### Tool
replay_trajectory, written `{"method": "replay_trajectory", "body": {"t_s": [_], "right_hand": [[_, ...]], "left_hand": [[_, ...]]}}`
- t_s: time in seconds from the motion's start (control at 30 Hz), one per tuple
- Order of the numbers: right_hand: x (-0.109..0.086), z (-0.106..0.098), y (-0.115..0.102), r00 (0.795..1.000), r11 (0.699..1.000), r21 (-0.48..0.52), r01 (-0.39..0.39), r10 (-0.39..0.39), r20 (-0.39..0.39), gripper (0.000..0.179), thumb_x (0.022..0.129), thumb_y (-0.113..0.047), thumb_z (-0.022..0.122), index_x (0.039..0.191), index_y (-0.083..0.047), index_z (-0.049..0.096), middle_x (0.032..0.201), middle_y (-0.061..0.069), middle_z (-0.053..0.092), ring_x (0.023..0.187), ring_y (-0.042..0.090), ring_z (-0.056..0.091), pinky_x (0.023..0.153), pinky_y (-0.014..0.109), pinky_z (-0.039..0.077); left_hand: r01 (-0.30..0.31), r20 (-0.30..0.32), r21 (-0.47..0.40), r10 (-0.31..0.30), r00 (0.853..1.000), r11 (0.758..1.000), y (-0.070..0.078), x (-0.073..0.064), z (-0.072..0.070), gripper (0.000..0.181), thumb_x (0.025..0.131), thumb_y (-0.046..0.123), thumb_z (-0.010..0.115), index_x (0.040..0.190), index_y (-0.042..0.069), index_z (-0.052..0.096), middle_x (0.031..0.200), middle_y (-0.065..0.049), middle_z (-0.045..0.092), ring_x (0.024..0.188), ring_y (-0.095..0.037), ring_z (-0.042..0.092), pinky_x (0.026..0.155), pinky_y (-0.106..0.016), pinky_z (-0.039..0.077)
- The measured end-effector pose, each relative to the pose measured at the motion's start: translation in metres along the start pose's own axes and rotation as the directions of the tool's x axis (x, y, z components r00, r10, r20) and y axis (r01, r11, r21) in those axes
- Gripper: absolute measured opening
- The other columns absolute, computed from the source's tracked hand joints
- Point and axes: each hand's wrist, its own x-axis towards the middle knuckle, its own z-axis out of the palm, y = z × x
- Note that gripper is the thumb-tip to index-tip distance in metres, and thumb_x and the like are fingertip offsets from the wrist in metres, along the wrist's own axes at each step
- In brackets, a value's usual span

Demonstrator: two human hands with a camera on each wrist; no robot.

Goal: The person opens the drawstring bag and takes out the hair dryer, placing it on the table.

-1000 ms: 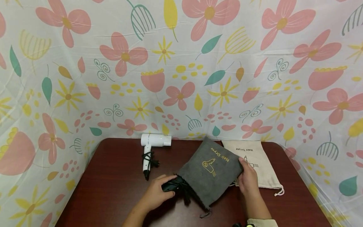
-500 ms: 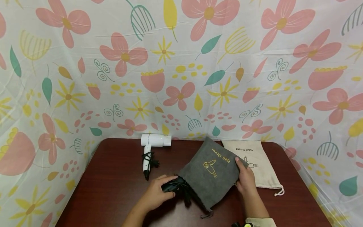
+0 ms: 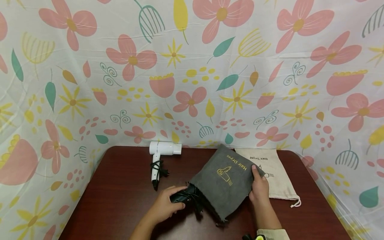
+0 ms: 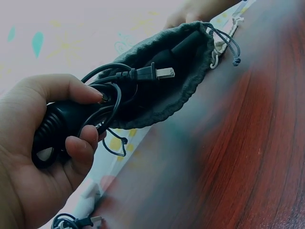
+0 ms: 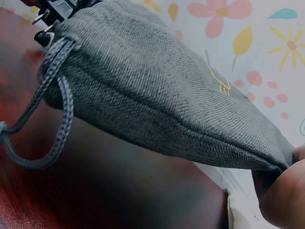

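Observation:
My left hand (image 3: 163,205) grips the black handle of a hair dryer (image 3: 180,196), which has its cord wrapped round it. The handle sticks out of the open mouth of a grey drawstring bag (image 3: 223,183) printed "Hair Dryer". Inside the bag mouth, in the left wrist view, lies the dark rest of the dryer, and the two-prong plug (image 4: 147,74) points across the opening. My right hand (image 3: 260,190) pinches the bag's closed end at a corner, thumb on top. The bag is held above the table, its drawstring (image 5: 59,124) hanging loose.
A white hair dryer (image 3: 165,148) with a black cord round its handle lies at the back of the dark wooden table (image 3: 105,200). A cream drawstring bag (image 3: 282,180) lies flat at the right, partly under the grey one. A flowered curtain (image 3: 192,66) rises behind.
My right hand has shifted slightly left and inward along the bag's closed end, and the bag has tilted a little. My left hand stays on the hair dryer's handle, almost unmoved.

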Motion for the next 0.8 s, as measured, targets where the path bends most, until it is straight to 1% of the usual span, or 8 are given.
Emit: {"method": "replay_trajectory", "body": {"t_s": [0.1,0.23,0.4,0.5,0.8], "right_hand": [[0.0003,0.0,-0.0001,1.0,1.0,0.029,0.007,-0.007,-0.005,0.04,0.098,-0.04,0.063,0.132,-0.019,0.058,0.109,-0.022,0.063,0.104,-0.004,0.057,0.086,0.013,0.048],[0.0,0.0002,-0.0004,1.0,0.998,0.06,0.018,-0.018,-0.001,0.036,0.098,-0.039,0.063,0.129,-0.02,0.059,0.11,-0.019,0.063,0.105,-0.003,0.058,0.087,0.013,0.048],[-0.0006,0.0006,-0.0015,1.0,0.995,0.095,0.027,-0.026,-0.011,0.033,0.098,-0.037,0.063,0.126,-0.018,0.059,0.107,-0.017,0.065,0.101,-0.002,0.061,0.084,0.014,0.051],[-0.0009,0.0004,-0.0021,1.0,0.994,0.109,0.029,-0.028,-0.014,0.033,0.099,-0.036,0.063,0.126,-0.017,0.058,0.106,-0.016,0.065,0.099,-0.002,0.062,0.082,0.015,0.052],[-0.0012,-0.001,-0.0026,0.999,0.986,0.162,0.035,-0.031,-0.025,0.032,0.098,-0.034,0.064,0.125,-0.017,0.058,0.104,-0.014,0.066,0.096,-0.001,0.064,0.079,0.016,0.054]], "left_hand": [[0.001,-0.003,-0.006,-0.001,1.0,1.0,0.0003,-0.0007,-0.0006,0.057,0.081,0.015,0.078,0.133,0.034,0.065,0.117,-0.015,0.058,0.054,-0.013,0.057,0.042,-0.029,0.05],[-0.007,-0.01,-0.003,0.007,1.0,1.0,0.0,-0.0011,-0.0013,0.057,0.081,0.015,0.078,0.133,0.033,0.065,0.117,-0.015,0.059,0.053,-0.013,0.057,0.04,-0.03,0.049],[-0.008,-0.018,-0.013,0.007,1.0,1.0,-0.0001,-0.0013,-0.0017,0.057,0.08,0.014,0.078,0.134,0.03,0.065,0.116,-0.014,0.059,0.053,-0.012,0.057,0.04,-0.03,0.048],[-0.018,-0.021,-0.017,0.018,1.0,1.0,0.0,-0.0013,-0.0019,0.058,0.08,0.013,0.077,0.135,0.026,0.064,0.115,-0.013,0.06,0.053,-0.011,0.057,0.04,-0.03,0.049],[-0.019,-0.028,-0.016,0.019,0.999,1.0,0.0,-0.0014,-0.0023,0.059,0.08,0.012,0.076,0.136,0.025,0.064,0.115,-0.012,0.06,0.053,-0.011,0.057,0.04,-0.03,0.049]]}}
